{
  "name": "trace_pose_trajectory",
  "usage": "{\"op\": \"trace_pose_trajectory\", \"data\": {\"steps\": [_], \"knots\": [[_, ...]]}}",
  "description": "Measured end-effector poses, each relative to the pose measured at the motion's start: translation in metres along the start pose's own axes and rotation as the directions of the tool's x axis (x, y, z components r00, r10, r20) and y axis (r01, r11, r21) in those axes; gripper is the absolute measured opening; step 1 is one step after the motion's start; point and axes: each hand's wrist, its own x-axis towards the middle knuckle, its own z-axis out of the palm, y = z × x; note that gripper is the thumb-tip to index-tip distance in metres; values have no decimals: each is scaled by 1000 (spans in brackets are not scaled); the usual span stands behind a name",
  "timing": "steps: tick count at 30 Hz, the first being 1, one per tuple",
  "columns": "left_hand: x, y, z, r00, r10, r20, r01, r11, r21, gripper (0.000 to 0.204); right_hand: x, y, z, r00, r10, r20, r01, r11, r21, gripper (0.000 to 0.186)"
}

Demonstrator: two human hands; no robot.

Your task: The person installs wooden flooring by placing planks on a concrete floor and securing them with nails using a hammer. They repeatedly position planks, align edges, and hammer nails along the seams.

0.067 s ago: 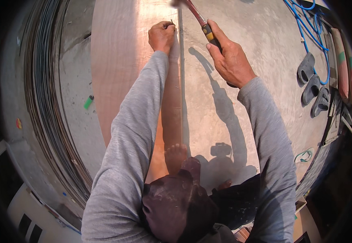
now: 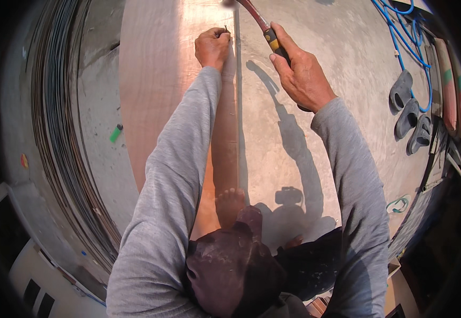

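My left hand (image 2: pixel 212 49) is closed in a pinch on a thin dark nail (image 2: pixel 225 28) near the right edge of a reddish plywood board (image 2: pixel 148 79). The nail stands up from between the fingertips; its lower end is hidden. My right hand (image 2: pixel 306 78) grips a hammer (image 2: pixel 276 43) by its black and yellow handle, with the thumb along the side. Up and to the left runs the red shaft, and the blurred hammer head (image 2: pixel 229 4) is cut by the top of the picture, above the nail. My bare foot (image 2: pixel 230 200) rests on the near part of the board.
Long thin metal rods (image 2: pixel 55 106) lie bundled along the left. A small green object (image 2: pixel 116 133) is on the concrete floor (image 2: pixel 358 69) beside the board. At the right are dark sandals (image 2: pixel 406 117), a blue hose (image 2: pixel 427 85) and a pale flip-flop (image 2: pixel 398 204).
The hammer and my right hand have shifted very slightly up and to the left. My left hand stays almost in place at the nail.
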Motion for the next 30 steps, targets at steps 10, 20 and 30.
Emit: {"op": "trace_pose_trajectory", "data": {"steps": [10, 20, 30], "knots": [[16, 12, 4, 994, -92, -54, 86, 991, -104, 25, 34, 10, -2, 1000, 2, 29, 1, 993, -114, 56], [31, 20, 12, 998, -55, -8, 56, 998, 32, 27, 55, 6, -14, 994, 79, 71, -69, 989, -132, 57], [27, 19, 13, 996, -83, -34, 84, 996, 40, 17, 69, 0, -25, 981, 41, 188, 8, 968, -252, 58]]}}
